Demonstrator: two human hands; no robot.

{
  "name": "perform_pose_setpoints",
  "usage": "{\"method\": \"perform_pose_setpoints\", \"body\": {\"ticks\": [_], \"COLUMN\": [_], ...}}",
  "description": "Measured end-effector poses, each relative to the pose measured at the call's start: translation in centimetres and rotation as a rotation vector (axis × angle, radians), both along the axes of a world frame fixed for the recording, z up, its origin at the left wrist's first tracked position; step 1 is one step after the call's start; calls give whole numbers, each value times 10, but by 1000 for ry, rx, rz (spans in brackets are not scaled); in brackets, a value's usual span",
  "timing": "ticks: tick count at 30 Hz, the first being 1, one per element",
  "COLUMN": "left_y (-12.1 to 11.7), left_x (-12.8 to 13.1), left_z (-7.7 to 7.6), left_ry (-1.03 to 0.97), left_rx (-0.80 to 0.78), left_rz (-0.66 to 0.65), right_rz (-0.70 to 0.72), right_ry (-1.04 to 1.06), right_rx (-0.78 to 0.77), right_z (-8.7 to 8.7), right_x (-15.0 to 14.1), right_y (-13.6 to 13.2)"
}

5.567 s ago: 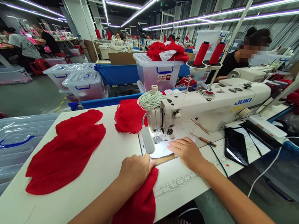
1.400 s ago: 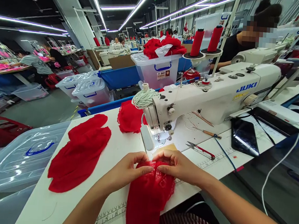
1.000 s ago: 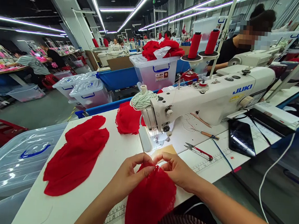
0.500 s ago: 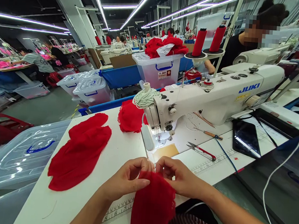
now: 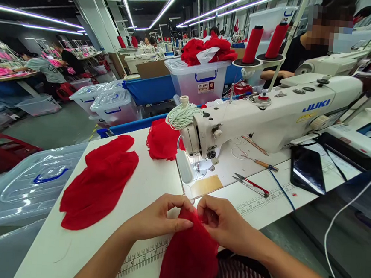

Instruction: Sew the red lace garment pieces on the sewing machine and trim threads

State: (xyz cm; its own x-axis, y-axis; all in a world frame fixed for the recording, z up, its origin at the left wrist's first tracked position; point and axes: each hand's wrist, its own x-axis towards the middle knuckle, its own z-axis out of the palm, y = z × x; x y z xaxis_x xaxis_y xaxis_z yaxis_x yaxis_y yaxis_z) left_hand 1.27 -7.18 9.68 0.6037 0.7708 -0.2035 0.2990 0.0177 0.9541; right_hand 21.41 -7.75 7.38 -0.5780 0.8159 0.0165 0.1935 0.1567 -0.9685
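A piece of red fabric (image 5: 189, 255) hangs from both hands over the table's front edge. My left hand (image 5: 158, 218) pinches its upper edge between thumb and fingers. Close beside it, my right hand (image 5: 225, 223) grips the same edge, with the fingers curled. Just beyond the hands stands a white sewing machine (image 5: 254, 118), its needle area lit. More red fabric pieces (image 5: 100, 188) lie in a stack on the left of the table, and another red piece (image 5: 162, 139) rests behind, left of the machine head.
Red-handled thread snips (image 5: 252, 185), a wooden-handled tool (image 5: 265, 165) and a black phone (image 5: 307, 169) lie right of the needle. Two red thread cones (image 5: 253, 45) stand behind the machine. A lidded plastic box (image 5: 37, 183) is at the table's left. A co-worker (image 5: 308, 46) sits at back right.
My hands have drawn slightly closer at the fabric's top edge, and the left thumb has shifted right. The fabric's hanging part has bunched a little. The camera view has shifted slightly.
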Motion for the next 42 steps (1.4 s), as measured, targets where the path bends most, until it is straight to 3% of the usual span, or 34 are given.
{"method": "perform_pose_setpoints", "body": {"ticks": [3, 5, 8, 11, 14, 17, 22, 25, 29, 34, 42], "left_y": [-3, -7, -12, -14, -15, -16, -20, -23, -23, -22, -29], "left_x": [1, 2, -1, -4, -6, -2, 13, 24, 31, 32, 36], "left_z": [-1, -3, -7, -11, -11, -9, -13, -15, -15, -16, -25], "left_ry": [-43, -56, -117, -230, -257, -163, -7, 109, 152, 183, 262], "left_rx": [46, 89, 88, -17, -85, -42, 56, 141, 165, 215, 584], "left_rz": [45, 55, 22, 41, 67, 78, 325, 435, 485, 500, 521], "right_rz": [24, 150, 374, 421, 381, 311, 112, 2, -141, -56, -138], "right_ry": [-94, -66, 150, 369, 475, 467, 348, 105, -198, -34, 36], "right_rx": [63, 58, -83, -229, -274, -327, -376, -222, -5, -95, -161], "right_z": [3, 2, -6, -18, -25, -25, -16, -8, 0, -3, -12], "right_x": [3, 6, 10, 12, 10, 6, 3, 2, -1, 1, -5], "right_y": [1, 3, 10, 13, 12, 8, -1, -9, -15, -8, -7]}}
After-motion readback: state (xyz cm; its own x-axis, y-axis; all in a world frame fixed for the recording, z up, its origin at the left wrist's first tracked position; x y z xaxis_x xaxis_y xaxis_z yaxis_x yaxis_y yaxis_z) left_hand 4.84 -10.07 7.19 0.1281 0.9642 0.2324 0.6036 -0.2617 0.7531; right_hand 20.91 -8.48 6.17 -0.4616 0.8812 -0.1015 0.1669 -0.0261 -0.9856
